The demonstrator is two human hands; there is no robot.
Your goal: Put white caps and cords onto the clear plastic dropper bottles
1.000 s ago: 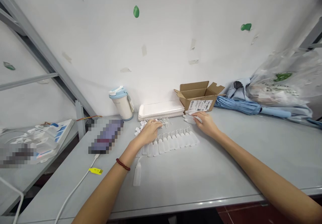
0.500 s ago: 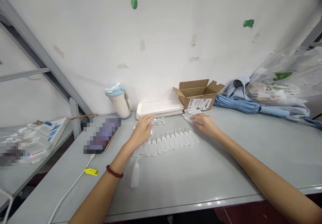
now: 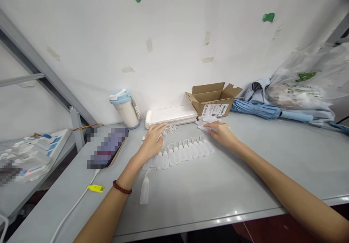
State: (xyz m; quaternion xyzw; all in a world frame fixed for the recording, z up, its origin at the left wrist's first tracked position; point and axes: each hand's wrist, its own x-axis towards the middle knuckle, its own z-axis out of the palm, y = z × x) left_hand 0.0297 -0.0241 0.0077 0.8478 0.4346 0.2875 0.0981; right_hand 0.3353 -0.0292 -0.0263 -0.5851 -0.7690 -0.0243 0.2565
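Note:
My left hand (image 3: 151,141) is over the desk at the near left of a tangle of thin white cords (image 3: 172,129). Its fingers are bent with the thumb tucked under, and whatever lies beneath them is hidden. A row of small translucent bottle-shaped pieces (image 3: 183,152), each with a thin white curved stem, runs right from beneath this hand. One more such piece (image 3: 144,190) lies nearer the desk's front. My right hand (image 3: 220,133) is closed, fingertips pinching one piece from a few loose translucent pieces (image 3: 208,119) in front of the cardboard box.
An open cardboard box (image 3: 215,101) and a stack of white trays (image 3: 171,115) stand by the wall. To the left are a tumbler (image 3: 125,110), a phone (image 3: 109,148) and its cable (image 3: 75,204). At right lie a blue umbrella (image 3: 256,109) and a plastic bag (image 3: 302,86).
The whole view has shifted slightly. Both hands stay almost where they were, the left by the cords and the right at the loose pieces. The row lies unchanged.

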